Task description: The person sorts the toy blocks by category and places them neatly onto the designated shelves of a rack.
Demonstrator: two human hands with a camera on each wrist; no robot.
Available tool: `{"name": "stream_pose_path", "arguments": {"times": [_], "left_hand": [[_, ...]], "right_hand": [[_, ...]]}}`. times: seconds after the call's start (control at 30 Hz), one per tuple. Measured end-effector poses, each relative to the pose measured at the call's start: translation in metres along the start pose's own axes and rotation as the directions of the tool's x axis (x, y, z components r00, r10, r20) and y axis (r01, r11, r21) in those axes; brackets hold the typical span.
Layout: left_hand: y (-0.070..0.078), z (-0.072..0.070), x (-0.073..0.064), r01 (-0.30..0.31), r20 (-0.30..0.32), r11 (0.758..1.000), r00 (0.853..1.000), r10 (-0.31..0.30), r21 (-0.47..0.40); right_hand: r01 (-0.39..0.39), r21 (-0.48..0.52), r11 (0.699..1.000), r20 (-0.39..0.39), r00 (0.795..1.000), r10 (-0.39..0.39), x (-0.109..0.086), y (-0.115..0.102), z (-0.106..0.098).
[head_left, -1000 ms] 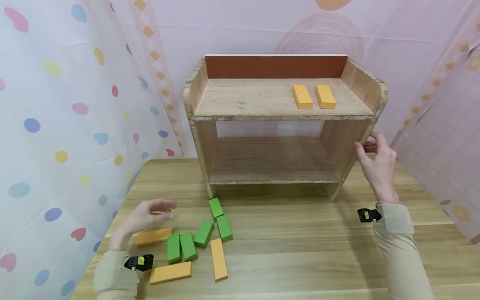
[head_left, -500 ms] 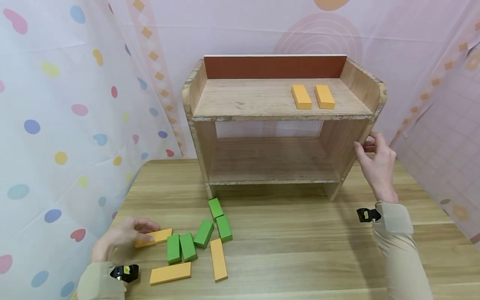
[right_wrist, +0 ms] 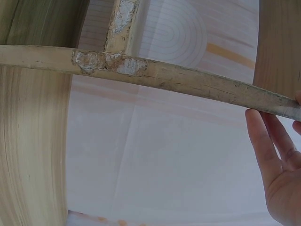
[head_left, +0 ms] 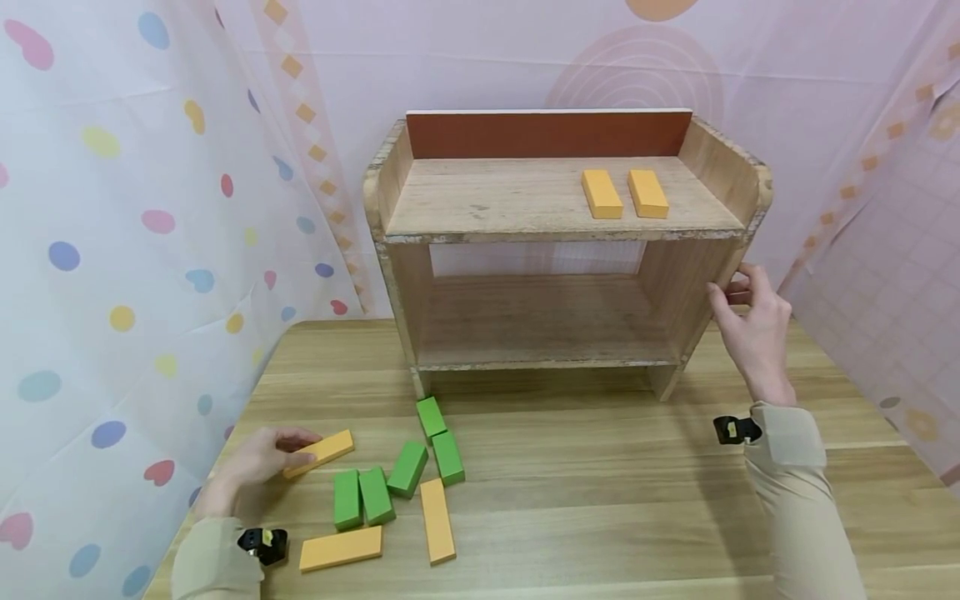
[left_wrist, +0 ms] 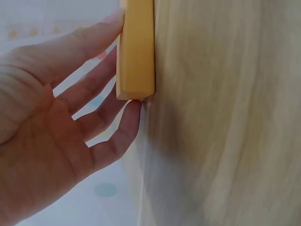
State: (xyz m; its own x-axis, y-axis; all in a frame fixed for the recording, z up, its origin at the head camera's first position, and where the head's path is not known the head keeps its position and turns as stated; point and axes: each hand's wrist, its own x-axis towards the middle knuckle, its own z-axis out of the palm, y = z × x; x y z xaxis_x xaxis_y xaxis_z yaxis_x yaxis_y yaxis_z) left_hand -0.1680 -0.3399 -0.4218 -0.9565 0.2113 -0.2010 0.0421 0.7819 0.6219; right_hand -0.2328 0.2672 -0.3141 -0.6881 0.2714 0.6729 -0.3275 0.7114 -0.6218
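At the table's left, my left hand (head_left: 258, 462) pinches a flat orange-yellow block (head_left: 332, 450) between thumb and fingers. In the left wrist view the block (left_wrist: 136, 56) lies close against the tabletop, with the thumb on one face and fingers behind and under its end. My right hand (head_left: 759, 333) grips the right side panel of a small wooden shelf (head_left: 562, 225), thumb at the front edge. The right wrist view shows its fingers (right_wrist: 263, 146) touching the panel edge (right_wrist: 188, 82). Two orange-yellow blocks (head_left: 602, 193) lie on the shelf's upper board, toward the right.
Several green blocks (head_left: 408, 468) lie on the wooden table (head_left: 585, 500) between the left hand and the shelf's left leg. Two more orange-yellow blocks, one crosswise (head_left: 341, 547) and one lengthwise (head_left: 438, 521), lie nearer the front. Patterned cloth (head_left: 142, 275) hangs behind and beside the table.
My left hand came down and left onto the orange-yellow block, took hold of it and shifted it slightly right and away, turning it. The right hand stays on the shelf panel.
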Motion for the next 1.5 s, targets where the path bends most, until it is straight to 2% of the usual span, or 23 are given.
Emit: {"name": "stream_pose_path", "arguments": {"times": [0.13,0.23,0.43,0.6,0.8,0.97,1.07,1.2,1.3,1.5], "left_hand": [[0.001,0.001,0.001,0.002,0.018,1.0,1.0,-0.001,-0.009],[0.0,0.001,0.0,-0.025,0.041,0.999,0.999,0.027,-0.039],[-0.002,0.003,-0.001,-0.048,0.035,0.996,0.998,0.051,-0.075],[-0.001,0.003,-0.002,-0.052,0.013,0.996,0.999,0.053,-0.066],[0.005,-0.001,-0.004,-0.057,-0.038,0.998,0.998,0.057,0.001],[0.012,-0.004,-0.004,-0.061,-0.093,0.998,0.994,0.061,0.005],[0.018,-0.005,-0.003,-0.088,-0.158,0.995,0.983,0.095,0.052],[0.028,-0.008,-0.002,-0.162,-0.24,0.981,0.953,0.183,0.102],[0.035,-0.009,-0.001,-0.215,-0.278,0.97,0.931,0.238,0.111],[0.048,-0.013,0.003,-0.266,-0.327,0.956,0.899,0.292,0.125]], "right_hand": [[-0.002,0.003,1.0,-0.001,1.0,0.002,0.0,0.0,0.0],[0.0,0.006,1.0,-0.006,1.0,0.0,0.0,0.0,0.0],[0.011,0.003,1.0,-0.006,1.0,-0.011,0.0,0.0,0.0],[0.012,0.006,1.0,-0.003,1.0,-0.012,0.0,0.001,0.0],[0.011,0.004,1.0,-0.008,1.0,-0.011,0.0,0.0,0.0],[0.013,0.004,1.0,-0.009,1.0,-0.013,0.0,0.0,0.001],[0.012,0.005,1.0,-0.007,1.0,-0.012,0.0,0.0,0.0],[0.011,0.005,1.0,-0.006,1.0,-0.011,0.0,0.0,0.0],[0.012,0.007,1.0,-0.002,1.0,-0.012,0.0,0.0,0.0],[0.012,0.007,1.0,-0.002,1.0,-0.012,0.0,0.0,0.0]]}}
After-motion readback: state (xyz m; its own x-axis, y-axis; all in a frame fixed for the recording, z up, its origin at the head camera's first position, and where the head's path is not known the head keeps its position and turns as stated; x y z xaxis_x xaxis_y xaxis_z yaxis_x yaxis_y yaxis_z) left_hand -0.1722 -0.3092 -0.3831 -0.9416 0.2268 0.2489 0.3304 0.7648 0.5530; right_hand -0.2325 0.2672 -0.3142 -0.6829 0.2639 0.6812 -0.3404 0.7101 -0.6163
